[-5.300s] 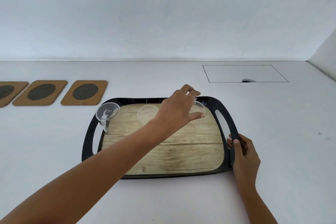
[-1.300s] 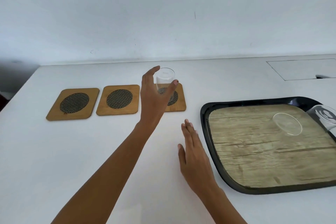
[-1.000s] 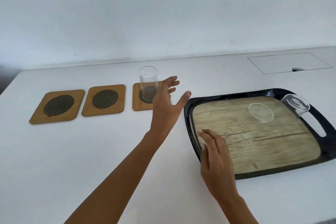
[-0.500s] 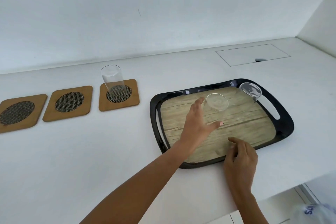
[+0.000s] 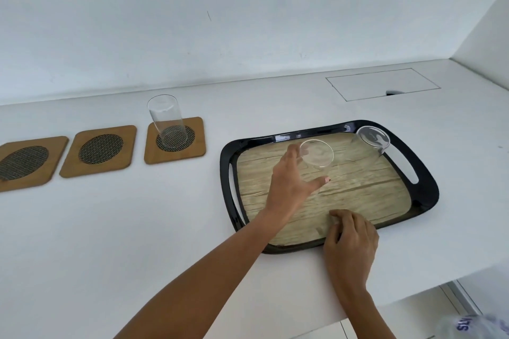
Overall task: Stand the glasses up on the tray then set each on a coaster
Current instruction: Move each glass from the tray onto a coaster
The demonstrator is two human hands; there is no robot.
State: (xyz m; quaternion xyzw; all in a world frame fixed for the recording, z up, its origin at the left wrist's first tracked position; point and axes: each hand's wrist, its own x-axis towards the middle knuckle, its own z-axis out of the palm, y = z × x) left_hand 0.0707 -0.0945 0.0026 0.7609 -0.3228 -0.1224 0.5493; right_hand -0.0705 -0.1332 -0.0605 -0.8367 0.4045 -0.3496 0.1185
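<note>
Closest to us, our right hand (image 5: 351,242) sits on the near rim of the black tray (image 5: 429,192), fingers curled down over the edge and onto the wood-grain floor. It's got nothing picked up, just resting on that rim.

A bit further in, our left hand (image 5: 289,184) is over the tray, spread open, thumb sticking out to the right and fingers reaching up along the left side of a clear glass (image 5: 316,153). That glass stands on the tray floor, mouth up. We honestly can't tell if the fingers are touching it or just beside it, but the hand isn't wrapped around it.

Right of that hand and further back, a second glass (image 5: 373,140) sits in the tray's far right corner, close to the right handle slot; whether it stands straight or leans we can't say.

Off to the left of the left hand, on the white counter (image 5: 137,228), there's a row of three wooden coasters with dark mesh centres. The nearest coaster (image 5: 176,140) has a tall clear glass (image 5: 166,120) standing upright on its mesh. The middle coaster (image 5: 99,150) and the far left coaster (image 5: 26,162) are bare.

Past all that, a rectangular hatch outline (image 5: 382,84) in the counter, back by the wall.
</note>
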